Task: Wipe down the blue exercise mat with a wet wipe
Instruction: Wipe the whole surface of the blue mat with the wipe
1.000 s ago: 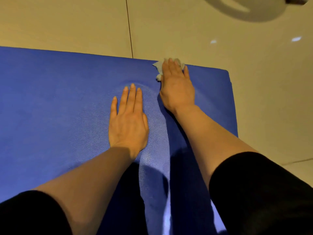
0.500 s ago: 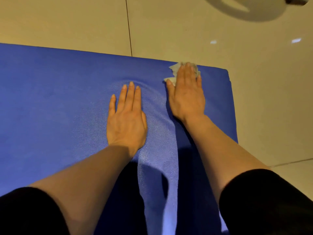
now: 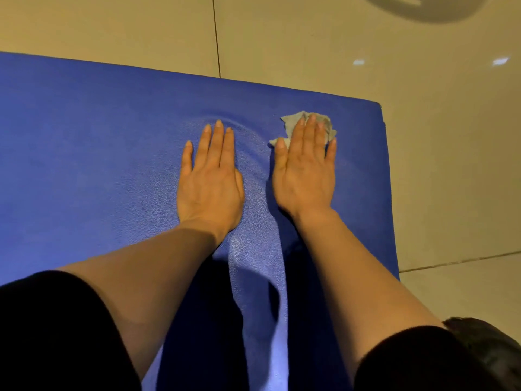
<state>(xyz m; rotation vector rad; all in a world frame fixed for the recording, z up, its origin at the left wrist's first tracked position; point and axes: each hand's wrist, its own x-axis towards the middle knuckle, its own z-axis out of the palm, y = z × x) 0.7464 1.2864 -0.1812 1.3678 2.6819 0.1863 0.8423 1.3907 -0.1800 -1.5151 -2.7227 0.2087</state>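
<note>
Mat point(image 3: 98, 153) — blue, flat on the tiled floor point(image 3: 310, 46). Your left hand point(image 3: 210, 179) lies flat on it, fingers straight, gripping nothing. Your right hand point(image 3: 306, 170) — also flat — presses the crumpled wet wipe point(image 3: 293, 119) near the mat's far right corner.

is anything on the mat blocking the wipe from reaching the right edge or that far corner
Nothing visible does. The crumpled white wet wipe lies under the straight fingers of the right hand, and the blue padded exercise mat is bare from there to its right edge and far corner. The left hand presses flat on the other side.
</note>
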